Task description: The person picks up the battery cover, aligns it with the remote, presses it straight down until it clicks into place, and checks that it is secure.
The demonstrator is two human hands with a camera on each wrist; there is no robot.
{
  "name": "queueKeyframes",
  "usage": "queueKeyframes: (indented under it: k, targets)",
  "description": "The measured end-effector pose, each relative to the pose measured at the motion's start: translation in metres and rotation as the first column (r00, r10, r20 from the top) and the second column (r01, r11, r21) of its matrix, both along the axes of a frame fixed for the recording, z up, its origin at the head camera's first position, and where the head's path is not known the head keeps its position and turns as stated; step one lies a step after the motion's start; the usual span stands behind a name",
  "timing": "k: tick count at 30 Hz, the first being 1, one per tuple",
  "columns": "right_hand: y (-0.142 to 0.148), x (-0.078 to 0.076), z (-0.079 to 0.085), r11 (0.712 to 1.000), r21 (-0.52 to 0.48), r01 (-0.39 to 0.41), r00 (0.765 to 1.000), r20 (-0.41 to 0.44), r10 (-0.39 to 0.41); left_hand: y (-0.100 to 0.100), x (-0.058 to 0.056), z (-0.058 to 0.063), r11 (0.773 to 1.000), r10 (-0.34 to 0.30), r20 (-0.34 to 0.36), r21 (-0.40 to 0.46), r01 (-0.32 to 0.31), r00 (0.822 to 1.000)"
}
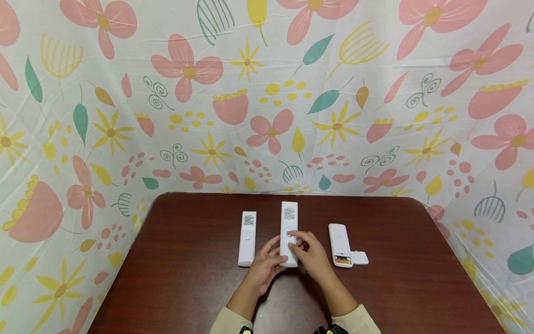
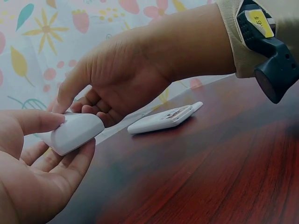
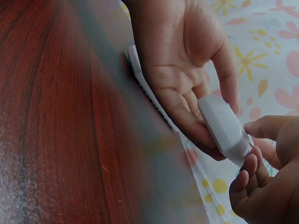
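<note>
A white remote control (image 1: 289, 218), back side up with a printed label at its far end, is held above the table between both hands. My left hand (image 1: 264, 269) grips its near end, thumb on top and fingers underneath, as the left wrist view of the remote (image 2: 77, 133) also shows. My right hand (image 1: 310, 255) is at its right side, with index finger and thumb on the back around the small latch of the battery cover. In the right wrist view, the right fingers (image 3: 252, 163) curl close beside the remote's edge.
Left of the hands, another white remote (image 1: 248, 236) lies face down on the dark brown table (image 1: 187, 287). To the right lies a third remote (image 1: 340, 239) with its battery compartment uncovered, its detached cover (image 1: 359, 258) beside it. A flowered cloth (image 1: 267, 93) hangs behind the table.
</note>
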State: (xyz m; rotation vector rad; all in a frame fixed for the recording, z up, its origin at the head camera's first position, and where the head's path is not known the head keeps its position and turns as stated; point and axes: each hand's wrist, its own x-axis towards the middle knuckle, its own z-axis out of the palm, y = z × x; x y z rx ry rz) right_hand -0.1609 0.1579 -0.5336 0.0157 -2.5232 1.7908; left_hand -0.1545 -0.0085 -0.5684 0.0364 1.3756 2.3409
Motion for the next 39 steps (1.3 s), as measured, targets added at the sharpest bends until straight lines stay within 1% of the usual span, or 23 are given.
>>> queueKeyframes:
  k: [6,10,15,19,29,35,39]
  targets:
    - [-0.0009,-0.0014,0.0004,0.999,-0.001,0.045,0.999,0.007,-0.045,0.0003,-0.0001,0.0005,1.0,0.003,0.007,-0.004,-0.003,1.0]
    - [-0.0009,-0.0026,-0.0011,0.997,0.013,0.076,0.997,0.002,-0.076,0.0006,-0.0001,0.0013,1.0,0.008,0.011,-0.005,-0.008,1.0]
    - [0.0,-0.0039,-0.0026,0.995,0.027,0.1,0.995,0.016,-0.101,0.0012,0.0003,0.0028,1.0,0.009,0.013,-0.007,-0.009,1.0]
    - [0.0,-0.0056,-0.0031,0.996,0.009,0.094,0.995,0.035,-0.094,0.0016,0.0008,0.0032,1.0,0.008,0.017,-0.011,-0.008,1.0]
    - [-0.001,-0.0081,-0.0058,0.99,-0.118,0.078,0.986,0.158,-0.059,0.0013,0.0012,-0.0003,1.0,0.007,0.018,-0.026,-0.006,1.0]
    - [-0.0024,-0.0078,-0.0055,0.985,-0.163,0.053,0.981,0.194,-0.021,0.0016,0.0025,-0.0011,1.0,0.004,0.011,-0.03,-0.003,1.0]
    - [-0.0025,-0.0085,-0.0071,0.983,-0.176,0.054,0.978,0.209,-0.016,0.0015,0.0034,0.0,0.999,0.003,0.008,-0.044,-0.003,1.0]
